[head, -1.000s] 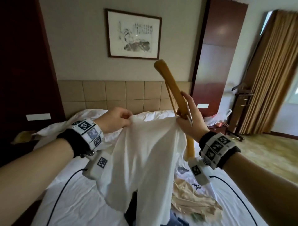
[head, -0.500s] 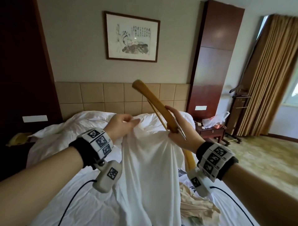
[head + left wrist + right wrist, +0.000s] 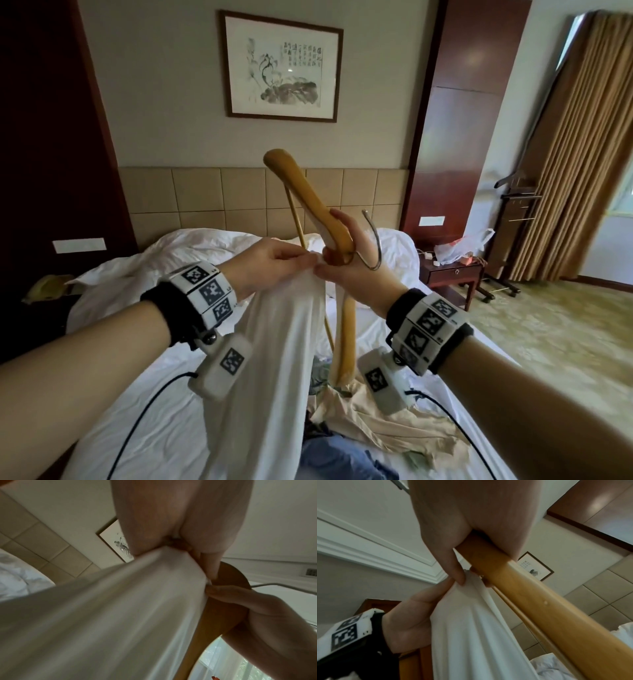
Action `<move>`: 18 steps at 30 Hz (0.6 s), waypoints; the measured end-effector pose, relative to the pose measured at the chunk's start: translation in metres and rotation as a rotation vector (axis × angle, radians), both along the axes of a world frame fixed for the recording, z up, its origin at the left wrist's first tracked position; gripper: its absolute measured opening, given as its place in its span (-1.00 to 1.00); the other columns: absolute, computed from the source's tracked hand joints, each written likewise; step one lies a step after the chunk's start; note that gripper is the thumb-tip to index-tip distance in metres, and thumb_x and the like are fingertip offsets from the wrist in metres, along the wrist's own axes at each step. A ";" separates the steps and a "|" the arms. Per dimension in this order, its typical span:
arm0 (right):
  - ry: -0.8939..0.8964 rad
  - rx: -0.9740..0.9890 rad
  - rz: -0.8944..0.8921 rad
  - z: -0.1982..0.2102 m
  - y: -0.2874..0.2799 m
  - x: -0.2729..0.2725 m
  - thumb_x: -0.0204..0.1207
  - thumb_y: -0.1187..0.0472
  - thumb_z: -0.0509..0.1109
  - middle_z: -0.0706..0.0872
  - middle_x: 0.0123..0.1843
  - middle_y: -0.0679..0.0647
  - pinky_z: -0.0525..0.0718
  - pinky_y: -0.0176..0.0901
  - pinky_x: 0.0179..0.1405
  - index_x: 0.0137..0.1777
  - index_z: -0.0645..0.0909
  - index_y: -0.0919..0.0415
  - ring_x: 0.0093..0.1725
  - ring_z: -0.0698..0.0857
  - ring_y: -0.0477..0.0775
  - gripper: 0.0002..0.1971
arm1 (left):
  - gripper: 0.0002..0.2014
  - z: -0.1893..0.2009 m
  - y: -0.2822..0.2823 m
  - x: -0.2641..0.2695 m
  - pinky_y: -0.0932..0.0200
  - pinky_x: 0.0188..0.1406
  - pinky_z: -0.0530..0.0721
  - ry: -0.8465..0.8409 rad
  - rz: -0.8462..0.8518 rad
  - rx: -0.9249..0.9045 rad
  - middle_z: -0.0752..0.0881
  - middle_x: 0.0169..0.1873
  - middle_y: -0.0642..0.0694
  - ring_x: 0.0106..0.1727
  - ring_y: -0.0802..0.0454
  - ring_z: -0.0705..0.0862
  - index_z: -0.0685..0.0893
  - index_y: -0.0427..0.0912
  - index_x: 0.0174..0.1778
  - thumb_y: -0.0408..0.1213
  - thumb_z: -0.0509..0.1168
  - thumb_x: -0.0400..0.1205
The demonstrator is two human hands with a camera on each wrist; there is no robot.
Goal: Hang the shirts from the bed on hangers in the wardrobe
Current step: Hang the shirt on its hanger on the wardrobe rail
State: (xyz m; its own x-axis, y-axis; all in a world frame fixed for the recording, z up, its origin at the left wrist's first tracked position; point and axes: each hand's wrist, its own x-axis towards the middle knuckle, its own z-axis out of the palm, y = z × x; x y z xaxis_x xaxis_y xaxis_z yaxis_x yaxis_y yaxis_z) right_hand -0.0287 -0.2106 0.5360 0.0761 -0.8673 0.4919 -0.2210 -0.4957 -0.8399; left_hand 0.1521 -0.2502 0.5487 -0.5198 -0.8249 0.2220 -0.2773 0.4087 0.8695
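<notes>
Two hands at frame centre, meeting over the bed (image 3: 144,394); left hand (image 3: 270,265) pinching the top of the white shirt (image 3: 274,359), right hand (image 3: 349,270) clenched round the middle of the wooden hanger (image 3: 310,202), thumb also nipping the shirt edge; hanger tilted, one arm up towards the picture (image 3: 281,65), the other down beside the cloth, metal hook (image 3: 375,246) curling right. Shirt hanging free, not yet on the hanger; more clothes (image 3: 383,421) heaped lower right. Best done, by judgement: open the neck with the left hand; feed the lower arm in first; swing level, then seat the other shoulder; avoid stretching the collar; wardrobe not identifiable.
</notes>
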 end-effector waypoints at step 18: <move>0.107 0.014 -0.174 -0.013 -0.029 -0.030 0.39 0.49 0.32 0.61 -0.15 -0.03 0.62 -0.17 -0.12 0.60 0.30 -0.09 -0.18 0.63 -0.03 -0.20 | -0.51 -0.069 -0.011 0.134 0.32 -0.43 0.30 -1.113 0.058 -0.176 0.46 -0.53 0.07 -0.50 0.22 0.40 0.42 -0.05 -0.49 0.20 0.31 0.61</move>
